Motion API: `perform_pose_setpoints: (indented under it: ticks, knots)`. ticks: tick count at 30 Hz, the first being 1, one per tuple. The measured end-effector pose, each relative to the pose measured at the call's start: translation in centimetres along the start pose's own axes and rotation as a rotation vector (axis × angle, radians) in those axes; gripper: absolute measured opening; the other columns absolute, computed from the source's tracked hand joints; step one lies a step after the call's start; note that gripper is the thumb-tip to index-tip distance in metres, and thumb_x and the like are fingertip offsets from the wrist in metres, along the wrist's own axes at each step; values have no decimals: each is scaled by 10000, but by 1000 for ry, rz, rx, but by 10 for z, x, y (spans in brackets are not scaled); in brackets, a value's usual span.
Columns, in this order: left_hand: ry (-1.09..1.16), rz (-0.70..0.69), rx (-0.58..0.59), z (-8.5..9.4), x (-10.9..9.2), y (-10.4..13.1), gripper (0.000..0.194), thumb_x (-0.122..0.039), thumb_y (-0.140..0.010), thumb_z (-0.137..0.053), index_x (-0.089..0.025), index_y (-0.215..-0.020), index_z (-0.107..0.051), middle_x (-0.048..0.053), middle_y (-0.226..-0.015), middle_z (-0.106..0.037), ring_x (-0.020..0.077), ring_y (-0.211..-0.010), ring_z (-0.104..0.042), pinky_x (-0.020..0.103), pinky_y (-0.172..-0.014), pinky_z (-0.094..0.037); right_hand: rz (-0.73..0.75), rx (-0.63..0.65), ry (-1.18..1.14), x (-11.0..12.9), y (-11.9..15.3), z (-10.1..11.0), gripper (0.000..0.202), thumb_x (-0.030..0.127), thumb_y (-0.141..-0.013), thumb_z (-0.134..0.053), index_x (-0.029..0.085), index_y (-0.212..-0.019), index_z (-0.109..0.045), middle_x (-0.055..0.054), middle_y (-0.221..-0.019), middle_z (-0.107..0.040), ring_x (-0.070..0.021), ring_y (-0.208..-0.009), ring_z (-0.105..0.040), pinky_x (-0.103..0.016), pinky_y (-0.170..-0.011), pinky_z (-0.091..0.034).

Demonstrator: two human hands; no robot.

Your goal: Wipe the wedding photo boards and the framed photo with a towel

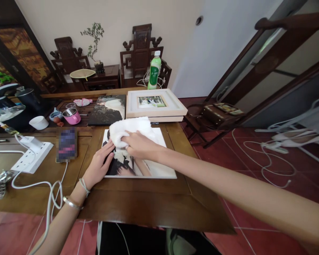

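1. Far left: glass-lidded pan (9, 114); below it, white power strip (29, 163) with a plug in, white cables trailing down.
2. Left, mid-height: white cup (39, 123), then pink cup (72, 117). Smartphone (66, 145) below them, cable attached, screen pixelated.
3. Left of centre: left hand (101, 161), laid flat, fingers extended over the left edge of the photo panel, fingertips at the towel. Silver bangle (73, 203) on that wrist.
4. Above it: dark photo panel (97, 109), lying flat.
5. Centre: photo panel (142, 168), flat on the wooden table (148, 202), white margin on its right side.
6. White towel (134, 124) bunched over the panel's upper part.
7. Right hand (140, 145) on towel, fingers bent into folds; can't tell if gripping or only pressing. Hands apart, near each other.
8. Above centre: framed photo (152, 101) on top of another frame; green-labelled bottle (154, 72) upright just behind.
9. Right: brown bag (219, 115) on wooden chair; far right, pale shoes (298, 137).
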State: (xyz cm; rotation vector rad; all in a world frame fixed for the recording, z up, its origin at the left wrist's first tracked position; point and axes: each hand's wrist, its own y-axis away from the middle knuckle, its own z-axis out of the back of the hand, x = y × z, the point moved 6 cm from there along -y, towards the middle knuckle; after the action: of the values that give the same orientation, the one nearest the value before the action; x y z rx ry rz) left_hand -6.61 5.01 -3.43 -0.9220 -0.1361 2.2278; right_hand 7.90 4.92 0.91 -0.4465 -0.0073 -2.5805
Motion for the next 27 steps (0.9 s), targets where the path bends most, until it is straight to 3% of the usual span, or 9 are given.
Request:
perform_pose_setpoints:
  ticks: [3, 7, 10, 12, 15, 19, 24, 27]
  knots:
    - [14, 13, 21, -1, 0, 0, 446, -362, -992, -392, -164, -1359, -549, 112, -1472, -482, 256, -1408, -383, 478, -1187, -277, -85, -14, 21, -26, 23, 6, 339, 114, -818, -420, 136, -1054, -661, -138, -1104, -670, -265, -947, -626, -379, -842, -456]
    - [1, 14, 31, -1, 0, 0, 445, -348, -990, -400, -158, -1365, -543, 114, -1475, -474, 245, -1411, -376, 476, -1188, -277, -185, -43, 62, -63, 51, 11, 362, 55, -773, -395, 99, -1017, -660, -167, -1083, -674, -277, -907, -644, -363, -809, -460]
    - [-9, 10, 22, -1, -1, 1, 443, -340, -991, -397, -146, -1361, -546, 124, -1469, -478, 245, -1407, -385, 482, -1183, -287, -213, -53, 83, -79, 62, 11, 334, 53, -769, -393, 94, -961, -663, -198, -1146, -655, -306, -972, -644, -393, -836, -467]
    - [-11, 6, 17, -1, -1, 1, 437, -339, -991, -400, -157, -1358, -550, 121, -1463, -484, 245, -1400, -397, 488, -1177, -300, -206, -58, 95, -79, 67, 9, 326, 55, -769, -398, 99, -953, -664, -219, -1261, -604, -345, -1125, -590, -457, -913, -449]
    - [-13, 5, 17, 0, -1, 1, 431, -337, -990, -403, -168, -1356, -554, 117, -1460, -488, 242, -1395, -404, 485, -1172, -314, -146, -32, 108, -61, 75, 1, 338, 50, -760, -420, 100, -977, -675, -225, -1435, -474, -381, -1363, -378, -593, -1045, -337]
    - [-10, 6, 17, -1, 0, 1, 441, -337, -992, -396, -158, -1368, -541, 117, -1463, -484, 245, -1400, -398, 487, -1179, -300, -133, 110, 38, -18, 102, -13, 413, 25, -707, -452, 125, -1019, -705, -167, -1530, -365, -357, -1459, -158, -651, -1120, -205]
    - [7, 4, 13, -1, 0, 1, 431, -339, -988, -407, -185, -1367, -545, 100, -1465, -486, 251, -1397, -401, 491, -1179, -300, -87, 268, -83, 42, 130, -23, 530, 52, -668, -498, 173, -1142, -701, -139, -1548, -324, -373, -1456, -148, -688, -1118, -175]
    - [3, -1, 17, -1, 0, 1, 435, -335, -989, -404, -169, -1366, -545, 111, -1469, -481, 245, -1403, -391, 479, -1182, -297, -90, 278, -121, 49, 126, -22, 547, 62, -678, -493, 172, -1179, -683, -127, -1547, -325, -358, -1456, -162, -672, -1128, -169]
